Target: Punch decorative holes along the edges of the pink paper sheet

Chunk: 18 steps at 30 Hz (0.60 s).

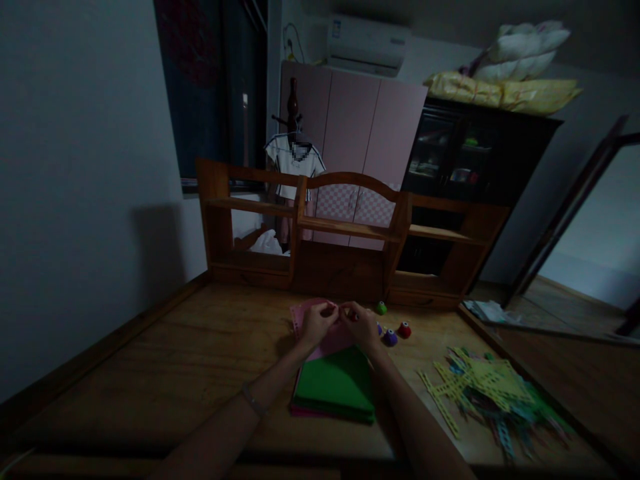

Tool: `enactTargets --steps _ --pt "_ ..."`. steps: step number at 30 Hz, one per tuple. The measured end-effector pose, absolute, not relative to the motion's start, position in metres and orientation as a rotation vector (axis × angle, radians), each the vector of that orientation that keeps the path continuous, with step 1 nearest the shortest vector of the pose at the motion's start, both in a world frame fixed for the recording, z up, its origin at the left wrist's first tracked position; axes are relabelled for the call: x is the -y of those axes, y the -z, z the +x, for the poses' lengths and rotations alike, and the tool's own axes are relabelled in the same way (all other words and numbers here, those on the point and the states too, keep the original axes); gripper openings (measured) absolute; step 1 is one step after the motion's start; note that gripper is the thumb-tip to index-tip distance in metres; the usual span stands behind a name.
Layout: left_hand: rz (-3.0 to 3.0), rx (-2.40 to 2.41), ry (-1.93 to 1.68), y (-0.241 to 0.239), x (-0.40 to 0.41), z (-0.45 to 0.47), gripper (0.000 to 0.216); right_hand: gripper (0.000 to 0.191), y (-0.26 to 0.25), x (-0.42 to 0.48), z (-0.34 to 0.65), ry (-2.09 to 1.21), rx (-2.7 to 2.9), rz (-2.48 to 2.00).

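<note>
Both hands meet over a pink sheet [333, 345] with small holes along its left edge. The fingers of my left hand [319, 325] are pinched together, and what they hold is too small and dark to make out. Close beside it, my right hand [363, 327] is also pinched, its fingertips almost touching the left ones. Under the pink sheet and nearer to me lies a stack of green sheets [337, 380] with a pink layer at the bottom. Small spools stand right of my right hand: a purple spool [390, 338], a red spool [405, 329] and a green spool [381, 308].
A loose heap of perforated yellow, green and blue plastic strips [493, 383] covers the table's right side. A wooden shelf unit [350, 230] rises along the table's [200, 360] far edge. The wall [90, 167] borders the left side. The room is dim.
</note>
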<state>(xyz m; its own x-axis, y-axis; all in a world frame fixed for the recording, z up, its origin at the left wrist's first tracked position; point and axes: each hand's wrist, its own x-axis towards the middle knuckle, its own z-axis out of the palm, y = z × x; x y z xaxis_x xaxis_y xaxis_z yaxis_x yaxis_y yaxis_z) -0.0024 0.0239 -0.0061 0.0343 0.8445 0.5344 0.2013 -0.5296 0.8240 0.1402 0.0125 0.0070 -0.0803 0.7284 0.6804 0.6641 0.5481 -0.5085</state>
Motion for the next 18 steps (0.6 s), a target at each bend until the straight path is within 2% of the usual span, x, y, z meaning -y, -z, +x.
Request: enactTargets --steps 18 --pt "1.661 -0.965 -1.59 0.0122 -0.0292 -0.0011 0.021 0.02 -0.0049 -0.0117 0.133 -0.097 1.659 -1.146"
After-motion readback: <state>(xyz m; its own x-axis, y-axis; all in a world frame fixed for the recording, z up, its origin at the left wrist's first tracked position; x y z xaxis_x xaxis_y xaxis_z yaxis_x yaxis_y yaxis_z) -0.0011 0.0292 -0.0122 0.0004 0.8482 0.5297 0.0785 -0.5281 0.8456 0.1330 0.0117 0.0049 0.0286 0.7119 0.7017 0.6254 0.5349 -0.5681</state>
